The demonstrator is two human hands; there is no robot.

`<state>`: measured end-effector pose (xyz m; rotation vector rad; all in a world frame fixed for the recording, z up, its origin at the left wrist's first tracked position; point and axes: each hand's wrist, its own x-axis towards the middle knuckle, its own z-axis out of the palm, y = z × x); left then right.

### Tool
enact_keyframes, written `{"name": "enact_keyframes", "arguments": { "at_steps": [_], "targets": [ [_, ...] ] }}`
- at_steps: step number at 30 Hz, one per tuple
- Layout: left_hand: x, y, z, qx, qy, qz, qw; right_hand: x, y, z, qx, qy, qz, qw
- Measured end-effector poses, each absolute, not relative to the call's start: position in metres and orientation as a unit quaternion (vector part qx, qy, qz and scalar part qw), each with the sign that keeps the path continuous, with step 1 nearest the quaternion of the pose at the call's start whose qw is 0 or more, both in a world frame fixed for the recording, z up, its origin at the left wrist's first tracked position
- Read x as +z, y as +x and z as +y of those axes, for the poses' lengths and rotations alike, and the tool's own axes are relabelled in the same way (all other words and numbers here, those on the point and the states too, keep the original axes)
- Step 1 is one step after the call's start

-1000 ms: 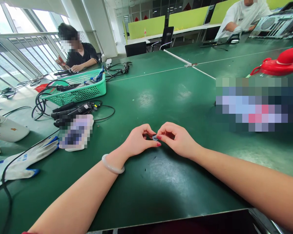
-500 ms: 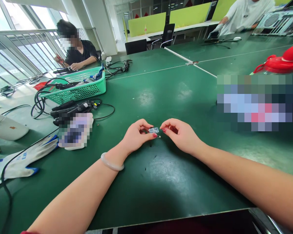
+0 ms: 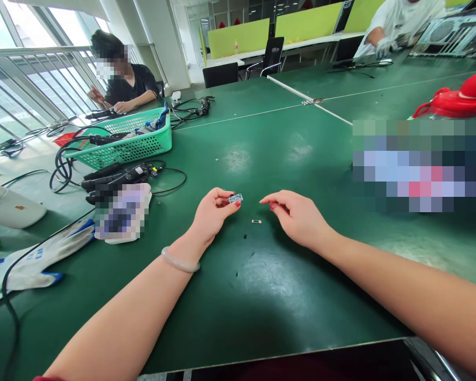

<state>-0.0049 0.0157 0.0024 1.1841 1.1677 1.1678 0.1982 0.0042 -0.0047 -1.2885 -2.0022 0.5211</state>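
My left hand [image 3: 216, 214] is closed, pinching a small rectangular grey-blue part [image 3: 235, 198] with pale markings between thumb and fingers, just over the green table. What kind of part it is, I cannot make out. To its right, my right hand [image 3: 291, 214] holds nothing; its index finger points left, apart from the thumb, while the other fingers curl. Between and slightly below the hands, a tiny pale rectangular frame [image 3: 256, 221] lies on the table. Nearer to me is a small black bit [image 3: 245, 236].
On the left are a green basket [image 3: 130, 145] of cables, black cabled devices [image 3: 119, 179], a blurred phone-like object [image 3: 122, 214] and a white-blue glove [image 3: 43, 259]. A red-lidded container [image 3: 456, 103] stands right. Two people sit across the table [image 3: 206, 328].
My left hand has shifted left with the grey-blue part, uncovering the pale frame on the table. My right hand's fingertips have parted, its index finger now stretched out.
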Motion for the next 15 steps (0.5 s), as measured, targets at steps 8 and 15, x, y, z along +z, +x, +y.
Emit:
{"name": "enact_keyframes", "arguments": {
  "at_steps": [8, 15],
  "targets": [
    [0.007, -0.010, 0.019, 0.570, 0.450, 0.474, 0.498, -0.008, 0.209, 0.017, 0.350, -0.572, -0.622, 0.404],
    [0.001, -0.015, 0.025, 0.562, 0.505, 0.494, 0.430, -0.007, 0.205, 0.012, 0.289, -0.555, -0.693, 0.359]
  ]
}}
